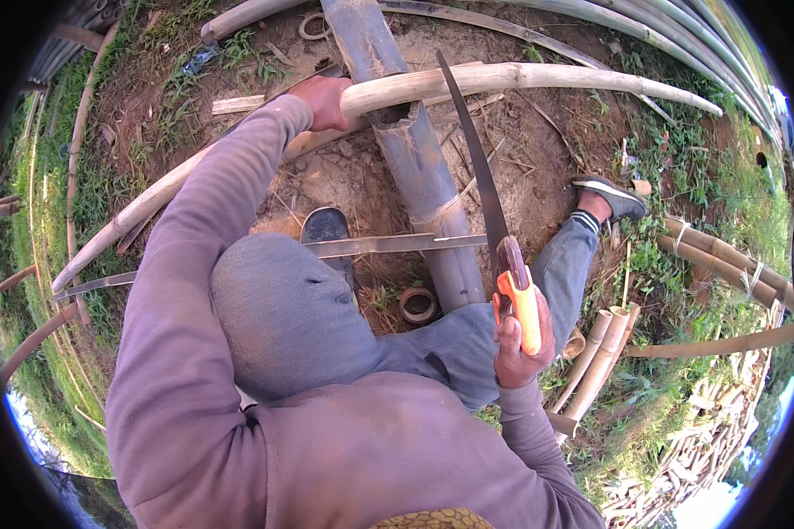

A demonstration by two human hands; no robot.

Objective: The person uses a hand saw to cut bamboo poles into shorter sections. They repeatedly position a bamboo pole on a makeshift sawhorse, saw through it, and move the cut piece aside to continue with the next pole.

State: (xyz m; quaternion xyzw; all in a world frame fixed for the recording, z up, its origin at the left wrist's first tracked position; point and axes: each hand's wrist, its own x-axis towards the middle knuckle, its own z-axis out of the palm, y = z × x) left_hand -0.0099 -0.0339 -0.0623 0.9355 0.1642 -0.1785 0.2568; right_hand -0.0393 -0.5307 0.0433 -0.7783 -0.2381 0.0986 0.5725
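Note:
My left hand (328, 102) is wrapped round a pale bamboo pole (538, 78), which lies crosswise over a thick grey bamboo trunk (415, 167). A notch shows in the trunk's top just below the pole. In my right hand (525, 348) is a handsaw (483, 167), its orange handle (526, 313) enclosed by my fingers. The saw's long dark blade points away from me, and its tip end passes across the pole to the right of my left hand. Whether the blade touches the pole, I cannot tell.
A narrow flat strip (397, 246) crosses the trunk near my left shoe (326, 231). Cut bamboo rings (417, 305) lie on the soil. Short bamboo pieces (602, 357) stand at the right, near tied poles (723, 256). Long poles (662, 35) lie at the far right.

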